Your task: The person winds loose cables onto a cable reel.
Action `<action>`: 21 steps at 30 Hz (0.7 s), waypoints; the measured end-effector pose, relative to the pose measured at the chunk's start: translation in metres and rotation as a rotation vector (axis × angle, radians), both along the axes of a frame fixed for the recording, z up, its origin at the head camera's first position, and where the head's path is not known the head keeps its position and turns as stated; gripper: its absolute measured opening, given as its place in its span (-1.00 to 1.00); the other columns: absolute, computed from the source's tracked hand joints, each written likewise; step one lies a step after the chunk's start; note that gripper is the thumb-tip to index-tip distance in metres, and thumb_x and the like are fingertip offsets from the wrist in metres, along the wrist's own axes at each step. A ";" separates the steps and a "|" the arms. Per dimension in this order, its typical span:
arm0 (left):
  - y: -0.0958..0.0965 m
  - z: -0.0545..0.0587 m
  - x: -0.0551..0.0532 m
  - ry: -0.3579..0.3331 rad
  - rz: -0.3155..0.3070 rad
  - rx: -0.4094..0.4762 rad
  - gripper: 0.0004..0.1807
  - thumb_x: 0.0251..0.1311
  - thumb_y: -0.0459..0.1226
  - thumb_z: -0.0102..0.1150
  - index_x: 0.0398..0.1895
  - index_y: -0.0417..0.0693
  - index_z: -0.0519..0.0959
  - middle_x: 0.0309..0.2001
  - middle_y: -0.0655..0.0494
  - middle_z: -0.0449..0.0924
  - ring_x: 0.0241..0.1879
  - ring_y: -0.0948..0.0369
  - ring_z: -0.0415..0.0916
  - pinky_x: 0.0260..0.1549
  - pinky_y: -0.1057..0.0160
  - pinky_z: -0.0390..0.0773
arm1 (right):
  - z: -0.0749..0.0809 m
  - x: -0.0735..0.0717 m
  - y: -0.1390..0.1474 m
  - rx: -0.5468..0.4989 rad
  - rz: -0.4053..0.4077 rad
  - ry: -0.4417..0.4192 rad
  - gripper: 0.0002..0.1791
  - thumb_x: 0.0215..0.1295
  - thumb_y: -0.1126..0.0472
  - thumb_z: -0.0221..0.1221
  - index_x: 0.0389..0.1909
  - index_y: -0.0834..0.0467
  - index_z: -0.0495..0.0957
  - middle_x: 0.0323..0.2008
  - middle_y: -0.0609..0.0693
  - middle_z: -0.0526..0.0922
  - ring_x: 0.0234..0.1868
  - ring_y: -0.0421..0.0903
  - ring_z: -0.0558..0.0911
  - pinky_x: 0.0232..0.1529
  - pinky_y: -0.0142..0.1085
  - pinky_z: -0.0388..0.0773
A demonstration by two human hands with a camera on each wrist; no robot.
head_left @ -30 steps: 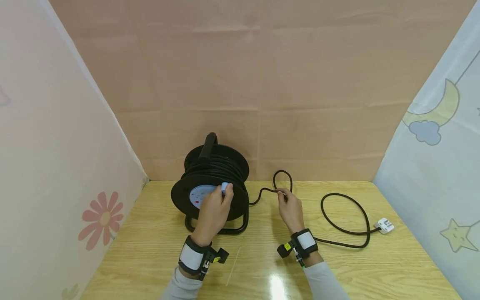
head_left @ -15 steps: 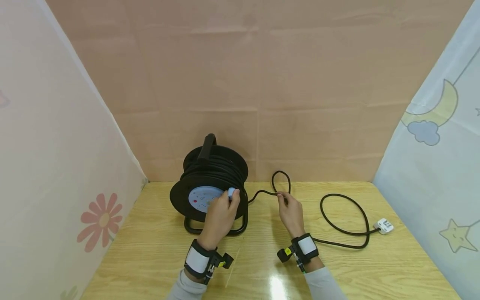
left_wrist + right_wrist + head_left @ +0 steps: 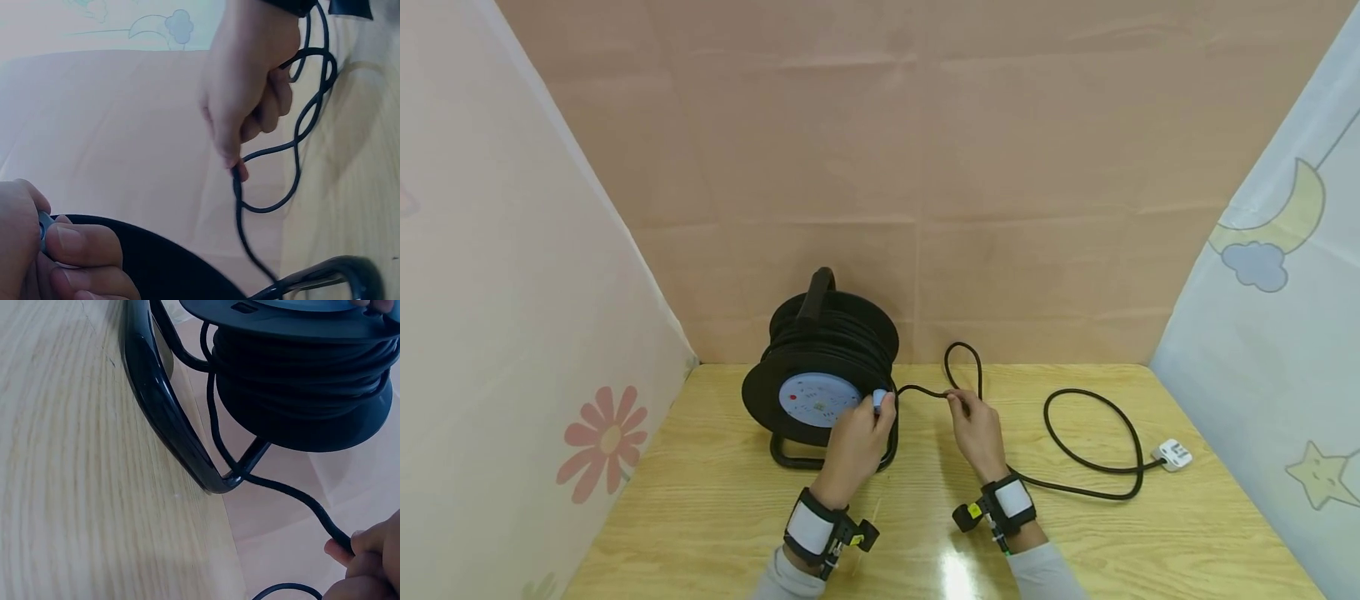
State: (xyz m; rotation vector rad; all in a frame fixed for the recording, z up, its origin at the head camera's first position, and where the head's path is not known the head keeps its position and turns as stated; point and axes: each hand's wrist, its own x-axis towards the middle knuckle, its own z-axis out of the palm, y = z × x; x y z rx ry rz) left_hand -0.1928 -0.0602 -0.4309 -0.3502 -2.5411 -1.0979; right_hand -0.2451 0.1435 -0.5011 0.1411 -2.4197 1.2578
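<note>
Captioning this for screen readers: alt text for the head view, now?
A person's left hand holds the pale blue knob of a black cable reel, while the right hand pinches its cord. The reel stands on a wooden table; more cord loops to the right, ending in a white plug.

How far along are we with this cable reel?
Done: many turns of black cable are wound on the round black plastic reel. In hand: the left hand grips its light-blue knob; the right hand pinches the cable. Remaining, if winding in: the slack cable looping across the pale wooden table to the white plug.
</note>
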 end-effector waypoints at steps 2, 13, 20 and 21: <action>0.002 -0.004 0.000 -0.017 -0.004 -0.010 -0.41 0.51 0.15 -0.42 -0.62 0.02 0.27 -0.72 0.22 0.09 -0.77 0.28 0.13 -0.77 0.35 0.14 | 0.000 0.001 -0.001 -0.002 0.003 -0.010 -0.75 0.46 0.14 0.07 -0.10 0.23 0.61 -0.31 0.15 0.69 -0.60 -0.09 0.47 -0.59 -0.28 0.38; 0.006 -0.026 0.001 -0.118 -0.014 -0.020 -0.40 0.51 0.16 -0.43 -0.61 0.02 0.29 -0.72 0.22 0.12 -0.77 0.27 0.19 -0.76 0.31 0.19 | -0.003 0.003 -0.006 0.014 0.018 0.009 -0.74 0.44 0.07 0.09 -0.22 0.18 0.62 -0.30 0.05 0.71 -0.37 -0.11 0.63 -0.36 -0.14 0.57; 0.006 -0.037 0.002 -0.170 -0.025 -0.003 -0.37 0.49 0.20 -0.49 -0.59 0.01 0.30 -0.73 0.23 0.14 -0.78 0.28 0.16 -0.77 0.33 0.15 | -0.008 0.003 -0.008 0.061 0.046 0.060 -0.77 0.41 0.04 0.12 -0.29 0.09 0.63 -0.37 0.00 0.70 -0.53 -0.18 0.51 -0.51 -0.22 0.44; 0.006 -0.038 0.002 -0.171 -0.025 -0.001 -0.36 0.49 0.20 -0.49 -0.59 0.01 0.30 -0.72 0.23 0.14 -0.78 0.29 0.15 -0.77 0.33 0.15 | -0.008 0.003 -0.008 0.071 0.044 0.061 -0.77 0.41 0.02 0.12 -0.29 0.07 0.63 -0.37 -0.03 0.70 -0.51 -0.20 0.52 -0.50 -0.23 0.45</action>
